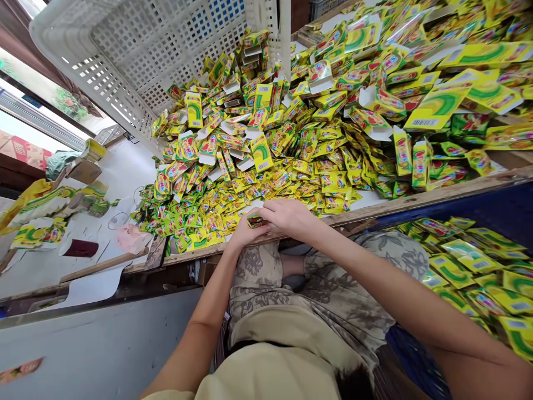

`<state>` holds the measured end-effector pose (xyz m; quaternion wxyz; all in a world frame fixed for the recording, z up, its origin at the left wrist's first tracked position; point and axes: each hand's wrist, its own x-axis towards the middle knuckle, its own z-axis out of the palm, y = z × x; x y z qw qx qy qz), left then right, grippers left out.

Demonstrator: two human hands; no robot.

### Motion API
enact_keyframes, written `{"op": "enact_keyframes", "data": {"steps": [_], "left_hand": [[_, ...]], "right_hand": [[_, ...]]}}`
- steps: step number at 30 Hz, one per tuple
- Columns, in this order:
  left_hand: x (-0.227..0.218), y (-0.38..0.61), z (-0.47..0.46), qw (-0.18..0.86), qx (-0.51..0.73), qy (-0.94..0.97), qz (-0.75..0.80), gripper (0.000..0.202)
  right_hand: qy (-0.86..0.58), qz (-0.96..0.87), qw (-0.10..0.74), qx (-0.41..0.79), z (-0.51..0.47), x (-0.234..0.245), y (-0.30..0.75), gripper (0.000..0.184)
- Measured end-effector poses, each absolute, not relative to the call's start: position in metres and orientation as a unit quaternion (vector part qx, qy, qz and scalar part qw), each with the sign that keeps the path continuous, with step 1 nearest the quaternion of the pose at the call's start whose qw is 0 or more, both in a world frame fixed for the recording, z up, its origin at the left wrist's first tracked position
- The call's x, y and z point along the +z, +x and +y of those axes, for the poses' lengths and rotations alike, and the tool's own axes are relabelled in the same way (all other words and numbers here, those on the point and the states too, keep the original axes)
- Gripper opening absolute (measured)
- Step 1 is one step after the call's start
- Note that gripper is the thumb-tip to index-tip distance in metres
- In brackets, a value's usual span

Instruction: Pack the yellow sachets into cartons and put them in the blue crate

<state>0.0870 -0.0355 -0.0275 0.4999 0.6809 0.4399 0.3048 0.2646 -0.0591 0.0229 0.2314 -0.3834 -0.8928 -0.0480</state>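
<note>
At the table's front edge my left hand (245, 231) is closed around a small printed carton (255, 220), mostly covered by my fingers. My right hand (289, 216) reaches over from the right, its fingers bent and pressed together at the carton's near end; what lies under those fingertips is hidden. Just beyond both hands spreads a heap of small yellow candy packets (250, 186), with green packets (179, 214) to the left. Small yellow cartons (261, 153), several with white flaps raised, lie on top of the packets.
A white plastic basket (125, 61) lies tipped at the back, cartons spilling from it. Flat yellow cartons (441, 105) cover the right side. More sit in a blue bin (491, 222) by my right knee. A dark red cup (79, 248) lies left. A wooden rim (416, 203) edges the table.
</note>
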Motion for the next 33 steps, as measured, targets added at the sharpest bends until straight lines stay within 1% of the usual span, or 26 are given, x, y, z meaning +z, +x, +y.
{"op": "enact_keyframes", "data": {"steps": [3, 6, 10, 13, 16, 18, 21, 24, 28, 30, 33], "left_hand": [[-0.03, 0.087, -0.032, 0.494, 0.299, 0.699, 0.422, 0.037], [-0.033, 0.086, -0.031, 0.491, 0.289, 0.71, 0.415, 0.038], [-0.035, 0.087, -0.032, 0.523, 0.302, 0.679, 0.418, 0.043], [-0.036, 0.087, -0.033, 0.553, 0.294, 0.659, 0.418, 0.045], [-0.036, 0.087, -0.034, 0.552, 0.29, 0.66, 0.418, 0.045], [-0.035, 0.087, -0.034, 0.539, 0.292, 0.674, 0.413, 0.042], [-0.032, 0.088, -0.035, 0.497, 0.295, 0.716, 0.391, 0.033], [-0.03, 0.09, -0.037, 0.444, 0.293, 0.757, 0.379, 0.025], [-0.031, 0.093, -0.041, 0.386, 0.266, 0.783, 0.408, 0.011], [-0.032, 0.094, -0.041, 0.384, 0.266, 0.784, 0.409, 0.006], [-0.032, 0.094, -0.041, 0.404, 0.278, 0.776, 0.395, 0.011]], "right_hand": [[-0.363, -0.902, 0.226, -0.061, -0.057, 0.026, 0.264, 0.016], [-0.358, -0.898, 0.252, -0.054, -0.057, 0.023, 0.264, 0.019], [-0.418, -0.861, 0.289, 0.012, -0.059, 0.02, 0.268, 0.017], [-0.447, -0.846, 0.286, 0.045, -0.061, 0.03, 0.272, 0.021], [-0.425, -0.859, 0.284, 0.025, -0.064, 0.047, 0.277, 0.023], [-0.4, -0.871, 0.284, 0.005, -0.067, 0.057, 0.28, 0.023], [-0.372, -0.89, 0.262, -0.02, -0.073, 0.063, 0.28, 0.019], [-0.375, -0.893, 0.244, -0.035, -0.079, 0.06, 0.274, 0.017], [-0.368, -0.894, 0.252, -0.036, -0.084, 0.054, 0.263, 0.021], [-0.355, -0.897, 0.262, -0.039, -0.086, 0.052, 0.26, 0.023], [-0.33, -0.901, 0.276, -0.056, -0.087, 0.048, 0.261, 0.025]]}}
